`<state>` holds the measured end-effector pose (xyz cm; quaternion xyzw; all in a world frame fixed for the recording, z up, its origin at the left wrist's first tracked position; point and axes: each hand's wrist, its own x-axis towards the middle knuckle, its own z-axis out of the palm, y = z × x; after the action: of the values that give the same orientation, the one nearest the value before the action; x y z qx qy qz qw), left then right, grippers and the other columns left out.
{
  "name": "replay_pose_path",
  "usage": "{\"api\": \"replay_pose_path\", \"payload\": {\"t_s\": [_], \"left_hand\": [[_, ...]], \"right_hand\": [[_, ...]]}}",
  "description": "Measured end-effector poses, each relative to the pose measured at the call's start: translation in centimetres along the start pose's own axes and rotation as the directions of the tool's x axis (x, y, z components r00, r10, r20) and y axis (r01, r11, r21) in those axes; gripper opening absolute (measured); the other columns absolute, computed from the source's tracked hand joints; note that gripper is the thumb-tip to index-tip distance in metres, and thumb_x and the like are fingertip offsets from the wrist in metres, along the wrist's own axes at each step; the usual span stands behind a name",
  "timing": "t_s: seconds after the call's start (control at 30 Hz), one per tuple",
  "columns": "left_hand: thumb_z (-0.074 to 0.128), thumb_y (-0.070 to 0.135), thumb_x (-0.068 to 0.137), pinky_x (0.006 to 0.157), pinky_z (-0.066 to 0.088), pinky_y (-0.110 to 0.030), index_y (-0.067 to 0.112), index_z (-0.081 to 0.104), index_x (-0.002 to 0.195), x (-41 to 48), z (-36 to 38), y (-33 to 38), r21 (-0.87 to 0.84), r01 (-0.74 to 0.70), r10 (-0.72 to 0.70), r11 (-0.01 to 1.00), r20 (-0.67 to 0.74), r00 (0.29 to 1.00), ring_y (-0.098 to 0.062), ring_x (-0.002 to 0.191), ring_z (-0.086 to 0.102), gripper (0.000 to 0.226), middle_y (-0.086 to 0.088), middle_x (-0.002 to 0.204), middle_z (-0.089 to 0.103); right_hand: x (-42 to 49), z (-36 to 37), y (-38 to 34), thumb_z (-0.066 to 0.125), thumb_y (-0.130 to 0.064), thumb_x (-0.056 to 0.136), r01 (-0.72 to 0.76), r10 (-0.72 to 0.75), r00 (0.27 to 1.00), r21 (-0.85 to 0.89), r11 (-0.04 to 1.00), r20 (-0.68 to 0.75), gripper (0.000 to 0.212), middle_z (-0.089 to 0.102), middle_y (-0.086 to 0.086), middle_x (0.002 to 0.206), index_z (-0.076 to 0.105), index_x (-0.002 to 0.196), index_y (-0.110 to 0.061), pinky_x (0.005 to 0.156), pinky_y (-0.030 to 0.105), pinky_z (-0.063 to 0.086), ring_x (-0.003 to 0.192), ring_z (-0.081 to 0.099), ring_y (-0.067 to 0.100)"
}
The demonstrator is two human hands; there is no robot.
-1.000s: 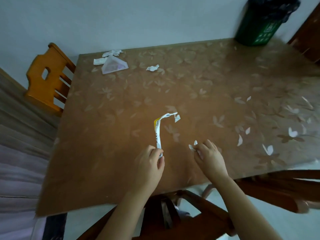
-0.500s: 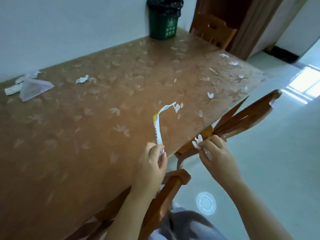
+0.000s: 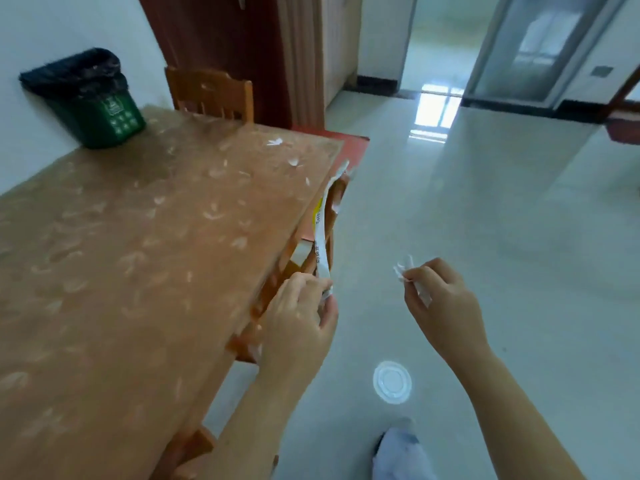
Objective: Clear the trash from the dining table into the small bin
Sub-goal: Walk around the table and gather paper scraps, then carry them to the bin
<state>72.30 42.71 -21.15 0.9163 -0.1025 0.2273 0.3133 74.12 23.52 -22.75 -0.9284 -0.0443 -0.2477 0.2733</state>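
Observation:
My left hand (image 3: 298,313) pinches the lower end of a long white and yellow wrapper strip (image 3: 322,233) that stands up beside the table's right edge. My right hand (image 3: 440,303) is closed on a small white paper scrap (image 3: 403,271), held over the floor away from the table. The small green bin (image 3: 104,112), lined with a black bag, stands on the far left corner of the brown dining table (image 3: 145,258), against the wall. White flecks (image 3: 275,142) near the far table edge may be scraps or the cover's pattern.
One wooden chair (image 3: 211,93) stands at the table's far end; another chair (image 3: 304,258) is tucked under the right side by my left hand. A round clear lid (image 3: 392,382) lies on the pale tiled floor. A doorway opens beyond.
My view has swung right along the table, so the bin now sits at the upper left. Both hands, still holding their paper, have moved off the tabletop to its right edge and over the floor.

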Motion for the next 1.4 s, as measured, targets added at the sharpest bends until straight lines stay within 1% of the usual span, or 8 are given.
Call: {"api": "replay_pose_path", "payload": {"t_s": [0.13,0.27,0.57,0.73,0.83,0.93,1.23,1.4], "left_hand": [[0.064,0.009,0.081,0.065,0.050,-0.028,0.008,0.063,0.091,6.3,8.4,5.2,-0.089,-0.036,0.045,0.995,0.103,0.994,-0.016,0.069,0.055,0.010,-0.006,0.081,0.062],[0.063,0.004,0.080,0.070,0.045,-0.026,0.008,0.063,0.091,12.0,15.6,10.4,-0.199,-0.027,0.060,0.980,0.161,0.985,-0.019,0.075,0.057,0.011,-0.007,0.083,0.060],[0.064,0.000,0.080,0.069,0.039,-0.008,0.008,0.063,0.091,22.6,26.3,12.0,-0.284,-0.014,0.079,0.959,0.218,0.973,-0.009,0.072,0.052,0.014,-0.002,0.081,0.059],[0.065,-0.001,0.078,0.066,0.038,-0.013,0.008,0.064,0.089,32.3,32.3,9.0,-0.273,-0.045,0.102,0.961,0.196,0.975,-0.010,0.069,0.052,0.013,-0.003,0.080,0.059],[0.064,-0.001,0.078,0.065,0.045,-0.027,0.007,0.064,0.088,39.5,34.7,6.0,-0.262,-0.038,0.091,0.964,0.191,0.977,-0.019,0.070,0.057,0.013,-0.006,0.081,0.060],[0.064,0.000,0.078,0.066,0.043,-0.025,0.009,0.064,0.088,46.8,36.2,3.0,-0.250,-0.015,0.059,0.968,0.167,0.984,-0.018,0.071,0.057,0.014,-0.005,0.082,0.060],[0.058,0.009,0.077,0.061,0.048,-0.035,0.009,0.063,0.083,61.2,40.3,-6.0,-0.162,0.103,-0.093,0.981,0.069,0.993,-0.023,0.068,0.059,0.008,-0.003,0.079,0.060],[0.066,0.001,0.076,0.063,0.049,-0.037,0.009,0.064,0.086,67.9,42.9,-12.3,-0.061,0.226,-0.227,0.972,-0.022,0.974,-0.025,0.070,0.059,0.013,-0.005,0.080,0.061]], "right_hand": [[4.2,-3.2,8.2,0.068,0.004,0.072,-0.092,0.090,0.994,-0.030,0.995,-0.060,0.009,0.058,0.014,0.072,0.063,0.075,-0.003,0.055,0.029,0.040,0.062,0.055,0.033],[9.3,-6.2,14.5,0.066,0.003,0.074,-0.127,0.121,0.985,-0.037,0.991,-0.120,0.007,0.056,0.012,0.071,0.063,0.077,-0.004,0.052,0.029,0.041,0.060,0.052,0.028],[19.5,-5.2,24.7,0.066,0.003,0.074,-0.199,0.189,0.976,-0.092,0.976,-0.106,0.007,0.057,0.011,0.072,0.063,0.077,-0.004,0.051,0.029,0.041,0.061,0.052,0.027],[29.1,-0.9,29.2,0.067,0.004,0.072,-0.211,0.201,0.975,-0.120,0.970,-0.093,0.009,0.058,0.012,0.070,0.063,0.076,-0.004,0.049,0.030,0.042,0.058,0.052,0.029],[37.0,2.5,30.7,0.066,0.003,0.073,-0.199,0.193,0.980,-0.131,0.971,-0.055,0.007,0.058,0.013,0.071,0.063,0.075,-0.003,0.050,0.031,0.042,0.059,0.053,0.031],[44.7,6.0,31.3,0.066,0.001,0.074,-0.171,0.169,0.985,-0.124,0.977,-0.030,0.006,0.058,0.012,0.071,0.062,0.075,-0.004,0.052,0.027,0.039,0.060,0.052,0.030],[60.9,17.1,33.3,0.068,0.000,0.074,-0.073,0.076,0.993,-0.044,0.996,0.090,0.009,0.058,0.008,0.071,0.062,0.075,-0.007,0.051,0.022,0.034,0.057,0.052,0.027],[71.2,25.3,34.3,0.067,0.000,0.074,0.060,-0.070,0.984,0.064,0.996,0.162,0.007,0.058,0.010,0.071,0.064,0.075,-0.006,0.048,0.029,0.043,0.056,0.054,0.029]]}}
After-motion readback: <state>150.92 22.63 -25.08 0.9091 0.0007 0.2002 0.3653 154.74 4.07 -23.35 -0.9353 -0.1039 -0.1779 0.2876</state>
